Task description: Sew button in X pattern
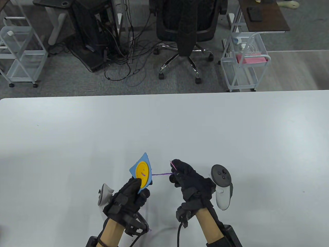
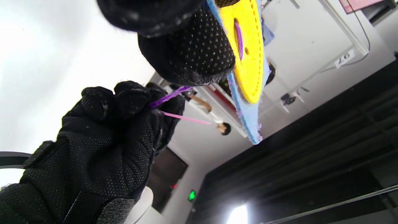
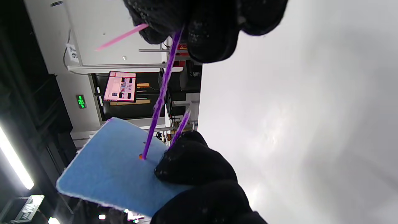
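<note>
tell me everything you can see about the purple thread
The purple thread looks like thick fuzzy yarn. One straight, seemingly taut run leaves a hole in the back of the blue felt square and goes to the right hand, which pinches it together with a pink needle. On the front, one purple stitch crosses the yellow button. A second, shorter strand rises beside the left hand, which holds the felt off the table.

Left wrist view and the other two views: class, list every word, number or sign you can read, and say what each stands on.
"97", seen turned over, on a small white tag hanging on a white frame in the left wrist view.
Green lit sign on the dark wall: a symbol, too blurred to read.
Pink poster in the right wrist view: print too small to read.
Table view: no readable text.
</note>
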`<state>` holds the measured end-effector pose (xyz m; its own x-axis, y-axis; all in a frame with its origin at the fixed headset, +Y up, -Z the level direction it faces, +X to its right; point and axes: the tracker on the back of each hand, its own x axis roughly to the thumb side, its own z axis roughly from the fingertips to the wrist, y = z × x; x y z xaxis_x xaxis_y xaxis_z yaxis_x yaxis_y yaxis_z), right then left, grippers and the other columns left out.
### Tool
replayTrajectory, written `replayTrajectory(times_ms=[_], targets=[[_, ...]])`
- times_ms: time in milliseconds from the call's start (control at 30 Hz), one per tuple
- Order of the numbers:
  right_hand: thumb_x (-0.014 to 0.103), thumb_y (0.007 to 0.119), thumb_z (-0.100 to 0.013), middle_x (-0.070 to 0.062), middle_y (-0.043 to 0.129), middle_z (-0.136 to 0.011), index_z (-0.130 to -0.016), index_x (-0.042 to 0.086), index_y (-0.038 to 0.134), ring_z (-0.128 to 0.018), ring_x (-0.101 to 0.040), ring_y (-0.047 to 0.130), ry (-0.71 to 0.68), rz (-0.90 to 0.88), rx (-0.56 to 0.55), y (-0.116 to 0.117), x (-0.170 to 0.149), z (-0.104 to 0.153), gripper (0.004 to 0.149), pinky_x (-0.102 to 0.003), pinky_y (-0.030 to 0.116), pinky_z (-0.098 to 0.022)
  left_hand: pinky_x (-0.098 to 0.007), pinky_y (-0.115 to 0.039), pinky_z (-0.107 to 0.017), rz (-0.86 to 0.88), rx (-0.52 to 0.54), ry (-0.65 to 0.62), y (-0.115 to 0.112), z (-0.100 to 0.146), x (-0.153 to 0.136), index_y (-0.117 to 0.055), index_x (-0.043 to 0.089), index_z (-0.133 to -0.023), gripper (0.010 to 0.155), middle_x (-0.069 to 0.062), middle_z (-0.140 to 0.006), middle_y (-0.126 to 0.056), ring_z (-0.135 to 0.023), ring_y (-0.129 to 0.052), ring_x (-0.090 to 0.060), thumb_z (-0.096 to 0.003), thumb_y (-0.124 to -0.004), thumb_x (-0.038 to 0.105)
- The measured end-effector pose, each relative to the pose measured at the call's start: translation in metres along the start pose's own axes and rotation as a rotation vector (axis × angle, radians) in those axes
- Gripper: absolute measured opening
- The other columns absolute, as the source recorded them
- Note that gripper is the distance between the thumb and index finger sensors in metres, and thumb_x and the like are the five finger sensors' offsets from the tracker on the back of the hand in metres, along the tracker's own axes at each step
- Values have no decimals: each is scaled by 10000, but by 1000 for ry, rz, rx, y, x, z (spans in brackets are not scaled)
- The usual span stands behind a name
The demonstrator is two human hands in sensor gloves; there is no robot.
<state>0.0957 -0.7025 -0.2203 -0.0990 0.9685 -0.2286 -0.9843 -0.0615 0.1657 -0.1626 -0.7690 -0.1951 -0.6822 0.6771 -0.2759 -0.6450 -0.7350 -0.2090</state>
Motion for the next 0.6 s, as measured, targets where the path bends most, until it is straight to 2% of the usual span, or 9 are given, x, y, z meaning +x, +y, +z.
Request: replayTrajectory(times_ms=[133,300,433,600], targets=[[203,664,-606,-87,632,-1011,-1025,248,632,-727,-218,837,-74,214,-62,10,31,7,422,-410,704,-598,-151,-892,-214,102,-12,-27,1,0,-3,-487,-4,-1046,448,-162,-799,-828,-398,-1005,-172,-629,-487,160],[185,689,-595,-95,678,-991,-1020,229,656,-712,-229,854,-149,406,-119,27,58,15,429,-414,714,-593,-151,-891,-225,149,-29,-44,1,-1,-4,-477,2,-1051,451,-144,-779,-831,-400,-998,-162,-632,-474,168],[186,709,-592,-78,706,-980,-1030,236,589,-703,-226,867,-181,477,-132,38,66,19,457,-405,720,-596,-152,-889,-232,192,-55,-51,1,-2,-7,-466,5,-1057,453,-137,-767,-831,-401,-991,-157,-635,-464,171],[177,712,-589,-83,707,-979,-992,239,661,-708,-243,860,-231,537,-124,49,64,20,410,-417,711,-602,-150,-888,-231,211,-70,-38,1,-3,-11,-466,2,-1058,455,-131,-756,-835,-395,-988,-150,-637,-461,173]])
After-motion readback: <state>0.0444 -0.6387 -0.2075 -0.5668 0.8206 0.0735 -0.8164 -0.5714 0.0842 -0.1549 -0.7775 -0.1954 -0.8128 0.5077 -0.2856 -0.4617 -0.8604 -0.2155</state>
